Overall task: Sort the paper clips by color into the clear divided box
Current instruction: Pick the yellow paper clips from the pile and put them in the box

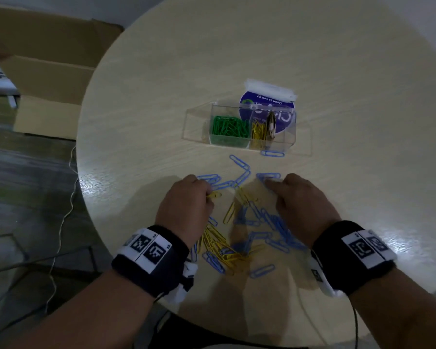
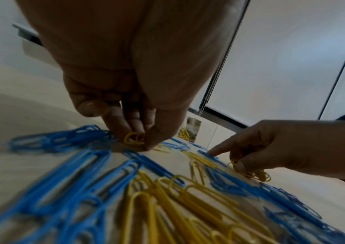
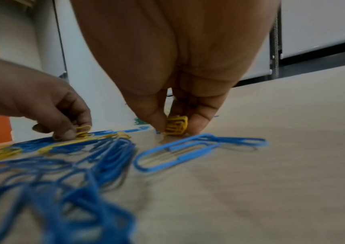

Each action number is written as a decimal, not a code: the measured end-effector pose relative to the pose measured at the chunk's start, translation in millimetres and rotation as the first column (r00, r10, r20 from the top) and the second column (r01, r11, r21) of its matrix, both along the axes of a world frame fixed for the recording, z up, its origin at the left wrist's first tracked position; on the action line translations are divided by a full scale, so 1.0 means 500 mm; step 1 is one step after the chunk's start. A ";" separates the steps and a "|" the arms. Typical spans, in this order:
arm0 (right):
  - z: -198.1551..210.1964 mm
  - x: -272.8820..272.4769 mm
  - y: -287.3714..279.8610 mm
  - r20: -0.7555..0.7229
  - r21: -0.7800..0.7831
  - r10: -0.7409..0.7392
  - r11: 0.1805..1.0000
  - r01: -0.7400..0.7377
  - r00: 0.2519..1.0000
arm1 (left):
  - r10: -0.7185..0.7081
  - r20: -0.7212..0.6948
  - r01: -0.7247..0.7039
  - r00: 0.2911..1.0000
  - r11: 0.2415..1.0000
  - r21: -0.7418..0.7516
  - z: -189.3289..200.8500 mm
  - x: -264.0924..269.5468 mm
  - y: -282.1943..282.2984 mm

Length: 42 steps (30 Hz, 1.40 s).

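Observation:
Blue and yellow paper clips [image 1: 247, 230] lie mixed on the round table between my wrists. My left hand [image 1: 186, 200] pinches yellow clips [image 2: 135, 138] against the table at the pile's far left. My right hand [image 1: 300, 200] grips a bunch of yellow clips [image 3: 177, 126] in its curled fingers, while its forefinger points down onto a blue clip [image 1: 268, 177]. The clear divided box [image 1: 239, 127] stands beyond the pile, with green clips [image 1: 229, 127] in one compartment and yellow clips [image 1: 258, 133] in the one to its right. Its left compartment looks bare.
A round blue-labelled packet [image 1: 269, 102] lies behind the box. One blue clip [image 1: 272, 153] rests against the box's front wall. Cardboard boxes [image 1: 51, 79] stand on the floor to the left, off the table [image 1: 363, 96] edge, with a thin cable [image 1: 66, 215] nearby.

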State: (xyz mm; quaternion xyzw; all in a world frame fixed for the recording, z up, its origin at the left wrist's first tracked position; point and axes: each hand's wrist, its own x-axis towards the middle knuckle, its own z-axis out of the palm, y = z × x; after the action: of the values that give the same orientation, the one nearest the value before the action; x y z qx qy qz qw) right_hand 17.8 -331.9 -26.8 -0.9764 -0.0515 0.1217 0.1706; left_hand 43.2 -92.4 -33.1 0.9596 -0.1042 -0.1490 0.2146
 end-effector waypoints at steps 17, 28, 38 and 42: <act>-0.013 0.017 -0.012 0.044 0.103 -0.207 0.974 0.202 0.977 | -0.506 0.196 0.500 0.840 0.862 0.083 -0.013 0.039 -0.039; -0.008 -0.010 -0.036 0.117 0.014 -0.132 0.991 0.131 0.984 | -0.624 0.111 0.559 0.773 0.753 0.347 0.015 0.017 -0.019; 0.049 0.014 -0.051 0.093 0.288 -0.400 0.888 0.360 0.912 | -0.151 0.071 0.158 0.986 0.982 -0.103 0.117 0.100 -0.091; 0.089 0.052 -0.050 0.049 0.426 -0.486 0.800 0.422 0.872 | 0.052 0.106 -0.027 0.993 0.974 -0.226 0.151 0.186 -0.146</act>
State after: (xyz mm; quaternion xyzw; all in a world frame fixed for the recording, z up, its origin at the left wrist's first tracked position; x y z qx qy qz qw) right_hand 44.0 -357.0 17.8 -0.9101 0.1475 -0.0129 0.3870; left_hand 136.0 -165.5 42.1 0.9379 -0.1132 -0.0784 0.3183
